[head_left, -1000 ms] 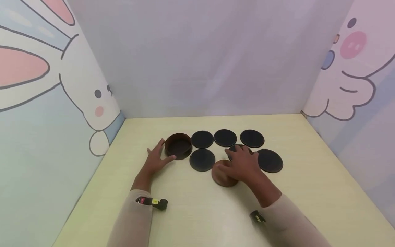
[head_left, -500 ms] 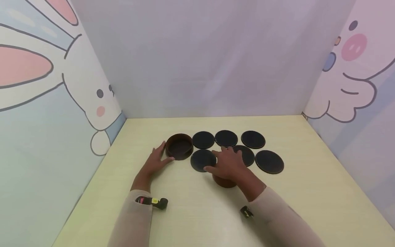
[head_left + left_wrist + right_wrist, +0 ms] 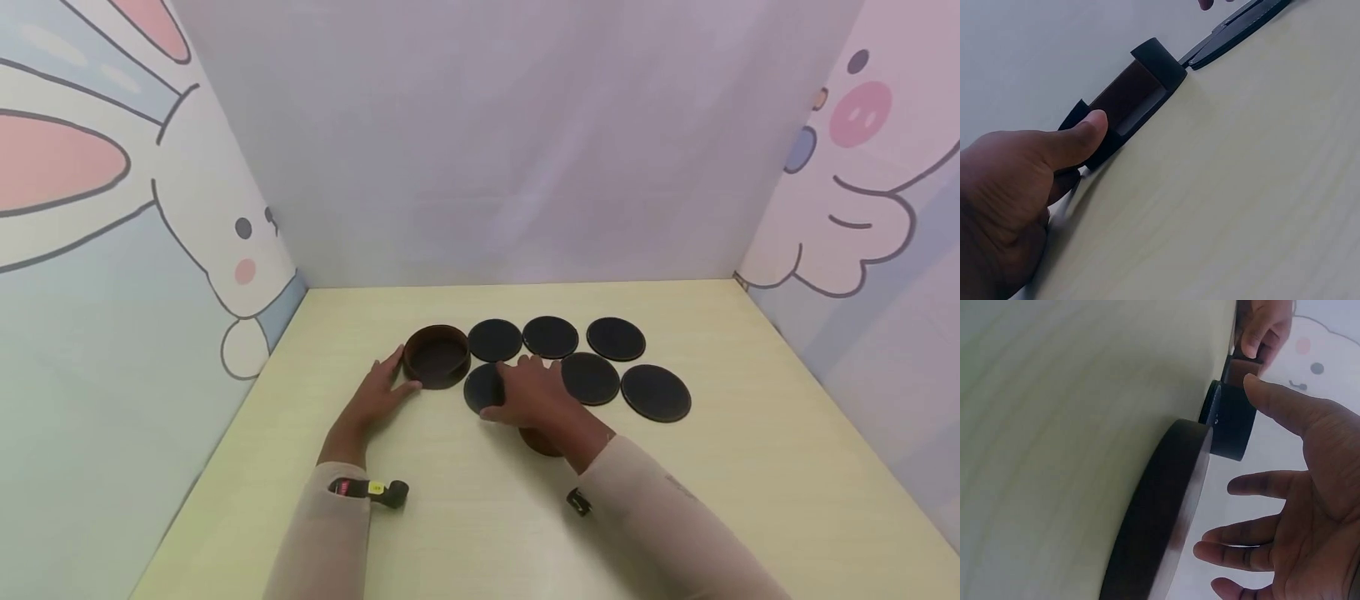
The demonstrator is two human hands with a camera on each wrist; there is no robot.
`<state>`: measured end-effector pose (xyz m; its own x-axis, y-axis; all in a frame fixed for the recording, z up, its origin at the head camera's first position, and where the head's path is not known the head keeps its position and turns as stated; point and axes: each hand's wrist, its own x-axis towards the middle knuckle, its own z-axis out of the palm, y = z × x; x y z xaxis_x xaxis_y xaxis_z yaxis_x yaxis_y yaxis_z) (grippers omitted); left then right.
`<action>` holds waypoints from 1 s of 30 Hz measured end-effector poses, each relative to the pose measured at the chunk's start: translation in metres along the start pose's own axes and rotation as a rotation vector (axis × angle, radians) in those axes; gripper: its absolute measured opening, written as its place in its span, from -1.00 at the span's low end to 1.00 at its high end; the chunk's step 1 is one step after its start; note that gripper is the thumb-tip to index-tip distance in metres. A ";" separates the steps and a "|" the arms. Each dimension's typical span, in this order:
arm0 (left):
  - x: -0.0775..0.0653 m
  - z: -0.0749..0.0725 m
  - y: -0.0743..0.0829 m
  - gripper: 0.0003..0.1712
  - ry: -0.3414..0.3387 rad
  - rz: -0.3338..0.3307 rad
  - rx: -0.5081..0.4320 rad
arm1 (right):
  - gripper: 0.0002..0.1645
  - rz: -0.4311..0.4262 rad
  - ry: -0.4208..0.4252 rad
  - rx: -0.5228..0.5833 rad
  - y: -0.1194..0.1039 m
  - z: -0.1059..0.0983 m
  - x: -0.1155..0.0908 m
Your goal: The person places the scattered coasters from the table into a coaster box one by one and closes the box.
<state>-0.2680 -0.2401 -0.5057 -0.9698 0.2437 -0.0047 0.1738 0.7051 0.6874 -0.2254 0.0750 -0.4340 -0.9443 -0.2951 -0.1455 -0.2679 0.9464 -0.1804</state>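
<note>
Disc (image 3: pixel 481 390) looks light, stiff, maybe slick; best taken by its rim. Right grip (image 3: pixel 532 393) spread over it; left grip (image 3: pixel 373 397) holds box (image 3: pixel 437 362) by its side.

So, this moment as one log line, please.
left hand: holds brown holder; right hand: empty, near black disc; brown disc: on table

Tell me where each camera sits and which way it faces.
Head: on the person's head, facing forward and down over the table; shows the left hand, right hand and sleeves.
Left wrist: on that wrist, facing a round brown holder; shows the left hand, plus fingertips at the top edge.
Right wrist: on that wrist, facing a round brown piece; shows the right hand, fingers spread.
Both wrist views share the left hand at the holder.
</note>
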 end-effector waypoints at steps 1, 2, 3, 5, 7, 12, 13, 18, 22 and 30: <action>0.000 0.000 0.000 0.09 0.000 -0.001 0.001 | 0.13 0.002 -0.005 -0.003 -0.001 0.001 0.001; 0.000 0.000 0.000 0.09 0.000 -0.004 0.003 | 0.14 0.004 -0.009 -0.004 -0.002 0.002 0.002; 0.000 0.001 0.001 0.10 0.000 -0.009 0.001 | 0.15 0.006 -0.014 -0.005 -0.004 0.002 0.003; 0.000 0.001 0.001 0.10 0.000 -0.017 -0.001 | 0.18 0.013 -0.026 -0.005 -0.006 0.005 0.006; 0.000 0.001 0.002 0.11 -0.001 -0.026 -0.008 | 0.20 0.027 -0.040 0.000 -0.008 0.006 0.008; -0.001 0.002 0.002 0.11 0.001 -0.018 -0.016 | 0.22 0.068 -0.076 0.024 -0.011 0.009 0.012; -0.001 0.002 0.002 0.11 0.002 -0.013 -0.018 | 0.22 0.071 -0.082 0.027 -0.011 0.009 0.013; -0.001 0.002 0.001 0.11 0.004 -0.010 -0.005 | 0.16 0.060 -0.110 0.011 -0.012 0.008 0.013; -0.002 0.002 0.000 0.11 0.010 -0.013 -0.004 | 0.05 0.019 -0.105 -0.033 -0.013 0.007 0.015; -0.002 0.003 -0.001 0.11 0.008 -0.034 -0.005 | -0.04 -0.018 -0.116 -0.052 -0.013 0.007 0.019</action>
<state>-0.2655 -0.2392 -0.5086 -0.9765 0.2144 -0.0228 0.1397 0.7094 0.6908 -0.2390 0.0563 -0.4409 -0.9117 -0.3221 -0.2549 -0.2968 0.9456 -0.1332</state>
